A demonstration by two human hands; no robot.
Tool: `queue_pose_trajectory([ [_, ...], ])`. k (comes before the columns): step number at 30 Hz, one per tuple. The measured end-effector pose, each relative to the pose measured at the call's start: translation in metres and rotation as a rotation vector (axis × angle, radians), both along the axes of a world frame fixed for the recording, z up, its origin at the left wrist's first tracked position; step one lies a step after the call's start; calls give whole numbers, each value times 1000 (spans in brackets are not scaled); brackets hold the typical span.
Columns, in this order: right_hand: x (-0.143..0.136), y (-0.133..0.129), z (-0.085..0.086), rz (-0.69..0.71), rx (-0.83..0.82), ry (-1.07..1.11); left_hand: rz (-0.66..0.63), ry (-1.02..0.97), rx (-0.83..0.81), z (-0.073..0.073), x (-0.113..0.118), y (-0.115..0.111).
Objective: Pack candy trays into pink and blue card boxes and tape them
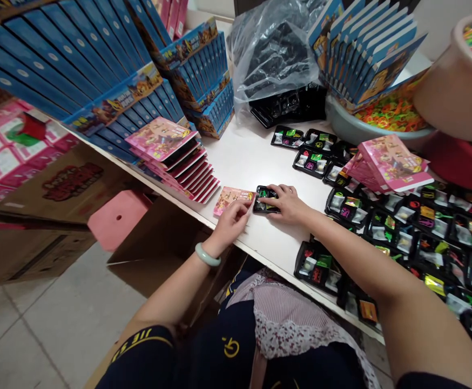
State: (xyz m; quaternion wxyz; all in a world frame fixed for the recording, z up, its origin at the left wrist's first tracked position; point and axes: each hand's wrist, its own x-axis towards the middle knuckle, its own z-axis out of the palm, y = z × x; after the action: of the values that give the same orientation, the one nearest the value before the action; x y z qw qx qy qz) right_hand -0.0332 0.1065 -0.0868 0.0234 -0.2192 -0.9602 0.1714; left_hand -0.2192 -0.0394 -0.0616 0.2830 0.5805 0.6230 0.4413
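Observation:
On the white table in front of me lies a flat pink printed box [228, 200]. My left hand [234, 220] has its fingers bent together at the box's right end, gripping it. Just right of that end is a small black tray [261, 193] with green and other small pieces in it. My right hand [287, 204] lies over the tray, fingers curled round it. The tray sits against the box's end; whether it is partly inside, I cannot tell. A leaning stack of pink boxes [167, 143] stands left of my left hand.
Many filled black trays [393, 224] cover the table's right side, with more pink boxes [393, 162] on them. Blue boxes [110, 92] are piled at left. A plastic bag [276, 48] of black trays and a basin [341, 119] of colourful pieces stand behind. The table edge [260, 256] is close to me.

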Motion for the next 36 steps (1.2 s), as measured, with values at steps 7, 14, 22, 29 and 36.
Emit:
queue_pose_trajectory([
  [7,53,-27,20,76,-36,114,-1,-239,-106,-6,0,20],
  [14,49,-28,12,60,-27,122,-110,-324,-202,-4,12,22],
  [22,27,-33,-11,-105,28,39,-69,-366,-285,-15,21,46],
  [29,30,-33,-19,-52,-19,12,-95,-410,-337,-25,19,49],
  [36,25,-36,-17,-36,-30,-50,-164,-310,-233,-24,22,51],
])
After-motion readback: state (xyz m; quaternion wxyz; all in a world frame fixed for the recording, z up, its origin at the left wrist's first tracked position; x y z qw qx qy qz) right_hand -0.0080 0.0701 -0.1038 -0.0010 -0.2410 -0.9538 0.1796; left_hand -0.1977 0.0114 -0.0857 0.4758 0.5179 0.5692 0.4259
